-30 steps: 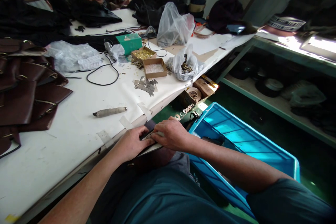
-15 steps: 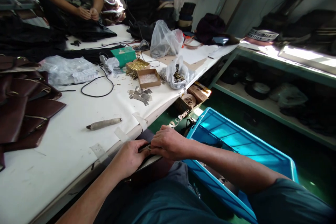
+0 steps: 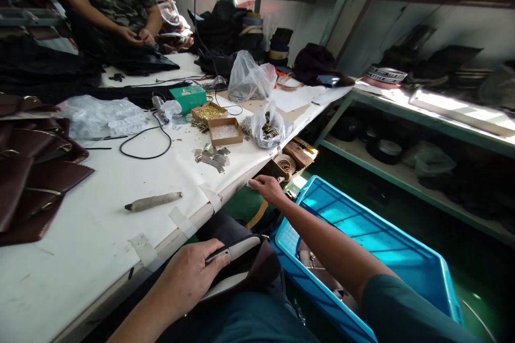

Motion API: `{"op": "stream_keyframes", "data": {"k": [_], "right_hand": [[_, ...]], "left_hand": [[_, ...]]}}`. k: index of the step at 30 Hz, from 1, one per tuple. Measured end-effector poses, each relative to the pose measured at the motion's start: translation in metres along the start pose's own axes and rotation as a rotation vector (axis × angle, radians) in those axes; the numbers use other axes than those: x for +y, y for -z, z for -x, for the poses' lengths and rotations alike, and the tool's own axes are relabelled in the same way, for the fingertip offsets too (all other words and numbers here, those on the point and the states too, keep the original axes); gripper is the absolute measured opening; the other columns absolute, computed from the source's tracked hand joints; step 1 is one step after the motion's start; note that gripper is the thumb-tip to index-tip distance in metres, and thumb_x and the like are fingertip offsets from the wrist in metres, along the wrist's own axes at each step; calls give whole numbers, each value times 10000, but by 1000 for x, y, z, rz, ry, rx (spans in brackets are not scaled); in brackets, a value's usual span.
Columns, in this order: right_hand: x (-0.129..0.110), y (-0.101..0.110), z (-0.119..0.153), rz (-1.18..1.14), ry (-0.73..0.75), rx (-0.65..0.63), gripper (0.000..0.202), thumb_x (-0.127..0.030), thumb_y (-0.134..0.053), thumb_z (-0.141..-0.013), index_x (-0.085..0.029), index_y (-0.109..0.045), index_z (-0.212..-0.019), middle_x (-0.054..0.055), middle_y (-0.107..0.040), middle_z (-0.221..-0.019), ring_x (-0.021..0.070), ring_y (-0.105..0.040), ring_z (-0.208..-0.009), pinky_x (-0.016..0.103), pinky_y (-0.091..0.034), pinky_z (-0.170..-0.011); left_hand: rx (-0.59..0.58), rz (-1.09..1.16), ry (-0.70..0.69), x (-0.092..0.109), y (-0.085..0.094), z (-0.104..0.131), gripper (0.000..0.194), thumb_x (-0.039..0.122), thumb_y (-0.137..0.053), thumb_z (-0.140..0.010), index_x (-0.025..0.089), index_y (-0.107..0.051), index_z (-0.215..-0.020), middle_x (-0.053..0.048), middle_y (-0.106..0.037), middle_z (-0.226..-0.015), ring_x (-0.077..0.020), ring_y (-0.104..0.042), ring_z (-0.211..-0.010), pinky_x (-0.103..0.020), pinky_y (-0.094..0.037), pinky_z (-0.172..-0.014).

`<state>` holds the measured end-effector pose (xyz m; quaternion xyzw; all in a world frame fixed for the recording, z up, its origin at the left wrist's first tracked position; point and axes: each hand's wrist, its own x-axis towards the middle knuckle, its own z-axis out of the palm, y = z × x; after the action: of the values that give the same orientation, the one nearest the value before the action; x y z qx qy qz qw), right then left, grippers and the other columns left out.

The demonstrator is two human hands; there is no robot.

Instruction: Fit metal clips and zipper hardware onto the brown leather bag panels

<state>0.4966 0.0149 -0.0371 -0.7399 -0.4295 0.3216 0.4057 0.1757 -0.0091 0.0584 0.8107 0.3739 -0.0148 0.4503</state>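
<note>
- Left hand point(image 3: 193, 273): thumb and fingers pinched on the edge of a dark bag point(image 3: 264, 267), beside its pale strip point(image 3: 243, 247); grip clamped.
- Dark bag: in the lap, directly under the left grip, its mouth parted and pale lining showing.
- Right hand point(image 3: 269, 188): ahead and to the right of the left grip, off the bag, near the table edge; fingertips drawn close, but whether they hold anything cannot be told.
- Coiled pale strip point(image 3: 285, 165): in a box just beyond the right hand.
- Wrapped tool point(image 3: 153, 202): on the white table point(image 3: 92, 246), left of and beyond the left grip, untouched.
- Flat metal plates point(image 3: 212, 158): loose on the table, left of the right hand.
- Shallow carton point(image 3: 226, 142) of small clear pieces: beyond those plates; gold-coloured parts point(image 3: 209, 111) in a box behind it.
- Blue crate point(image 3: 453, 292): on the floor, right of both grips.
- Step in hand, as judged: work at the bag's mouth, one hand steadying, the other away from it.
- Next move, as judged: calls for a steady left pinch, the strip flat and the mouth accessible to the right fingers.
</note>
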Motion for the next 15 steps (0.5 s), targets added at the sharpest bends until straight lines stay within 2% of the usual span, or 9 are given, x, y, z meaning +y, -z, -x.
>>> {"op": "stream_keyframes", "data": {"k": [5, 9, 12, 13, 15], "right_hand": [[24, -32, -18, -65, -63, 52, 588, -777, -626, -802, -206, -586, -669, -39, -488, -564, 132, -442, -568, 265, -341, -552], [30, -32, -25, -72, -118, 64, 611, -794, -652, -790, -193, -628, -685, -14, -566, -583, 155, -529, -594, 272, -407, -581], [24, -18, -21, -65, -113, 139, 608, -758, -756, -735, -165, -733, -866, 56, -725, -821, 237, -664, -850, 324, -513, -780], [20, -12, -15, -70, -101, 185, 644, -752, -758, -745, -154, -749, -985, 95, -756, -970, 273, -672, -988, 355, -522, -875], [11, -2, 5, -93, -64, 266, 740, -762, -668, -836, -148, -705, -1246, 157, -724, -1257, 312, -627, -1212, 409, -498, -1024]], "left_hand": [[-24, 31, 51, -2, 4, 4, 356, 520, -530, -1015, 270, -782, -1013, 27, -782, -894, -196, -718, -870, -260, -469, -755], [-28, 58, 67, -2, 5, -2, 413, 585, -525, -1013, 255, -773, -1006, 26, -772, -878, -208, -713, -859, -267, -474, -745], [-23, 79, 61, -4, 6, -5, 435, 617, -519, -1012, 261, -768, -1000, 34, -763, -843, -213, -720, -842, -266, -484, -746], [-12, 84, 59, -5, 8, -6, 432, 619, -517, -1013, 268, -768, -1003, 38, -768, -850, -214, -724, -852, -264, -488, -757], [21, 84, 57, -8, 11, -6, 419, 614, -519, -1016, 279, -770, -1016, 42, -780, -889, -219, -726, -888, -263, -489, -774]]}}
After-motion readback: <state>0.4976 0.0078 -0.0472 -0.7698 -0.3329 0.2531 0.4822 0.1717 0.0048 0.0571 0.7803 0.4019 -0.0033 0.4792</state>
